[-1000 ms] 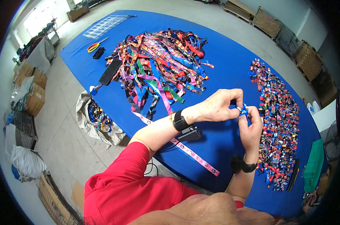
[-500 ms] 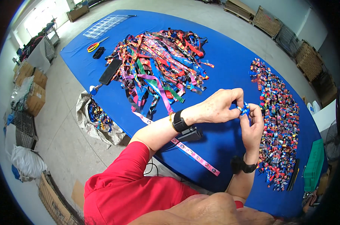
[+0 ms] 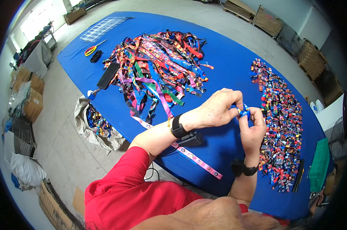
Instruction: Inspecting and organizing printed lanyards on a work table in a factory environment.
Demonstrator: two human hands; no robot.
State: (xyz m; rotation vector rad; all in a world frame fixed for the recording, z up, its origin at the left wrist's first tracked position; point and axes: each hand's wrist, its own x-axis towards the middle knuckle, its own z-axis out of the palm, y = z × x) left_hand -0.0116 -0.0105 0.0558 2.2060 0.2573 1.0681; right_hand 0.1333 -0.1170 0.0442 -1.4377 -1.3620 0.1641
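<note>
A small blue patterned ribbon point(image 3: 244, 111), folded or knotted into a compact loop, is pinched between the fingertips of both hands above the table. My left hand point(image 3: 216, 108) grips it from the left side, thumb and forefinger closed. From the right, my right hand point(image 3: 253, 128) holds the same piece with its fingers curled. To the right lies a broad band of many small folded ribbon pieces point(image 3: 282, 126) in mixed colours. A pink printed ribbon point(image 3: 198, 163) stretches across the table below my left forearm. Its exact folding is hidden by my fingers.
A heap of long colourful lanyard ribbons point(image 3: 158, 65) covers the far middle of the blue table point(image 3: 227, 50). Nearby lie a black phone point(image 3: 108, 76), scissors point(image 3: 90, 50) and a wire rack point(image 3: 104, 28). A sack of ribbons point(image 3: 98, 122) stands left; a green crate point(image 3: 319, 165) is right.
The whole view has shifted slightly, so things sit a little further left. Both hands keep the blue ribbon pinched, with small finger movements around it.
</note>
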